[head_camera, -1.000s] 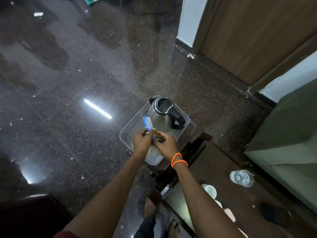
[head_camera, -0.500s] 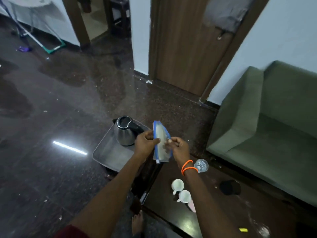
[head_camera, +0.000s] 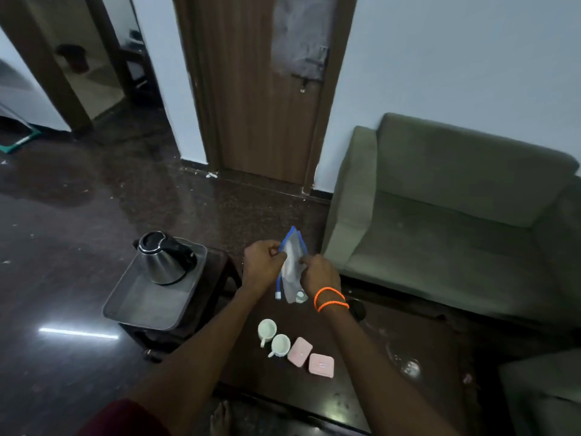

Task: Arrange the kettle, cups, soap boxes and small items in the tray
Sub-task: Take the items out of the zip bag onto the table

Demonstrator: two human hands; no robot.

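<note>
A clear zip bag with a blue edge [head_camera: 291,259] hangs between my hands above the dark table. My left hand [head_camera: 263,262] pinches its left side and my right hand [head_camera: 318,272] pinches its right side. A steel kettle with a black handle [head_camera: 163,259] stands at the far end of the grey tray [head_camera: 147,305], which rests on a small dark stool to the left. Two white cups [head_camera: 267,329] [head_camera: 279,344] and two pink soap boxes [head_camera: 300,350] [head_camera: 320,365] lie in a row on the table [head_camera: 361,372] below my arms.
A green sofa [head_camera: 446,215] stands to the right of the table and a second green seat [head_camera: 544,391] at the lower right. A clear glass thing [head_camera: 405,360] lies on the table's right part. A wooden door [head_camera: 261,89] is behind. My bare foot [head_camera: 221,420] shows below.
My view has swung up and to the right from the tray toward the table and sofa. Both hands carried the zip bag away from above the tray to above the table.
</note>
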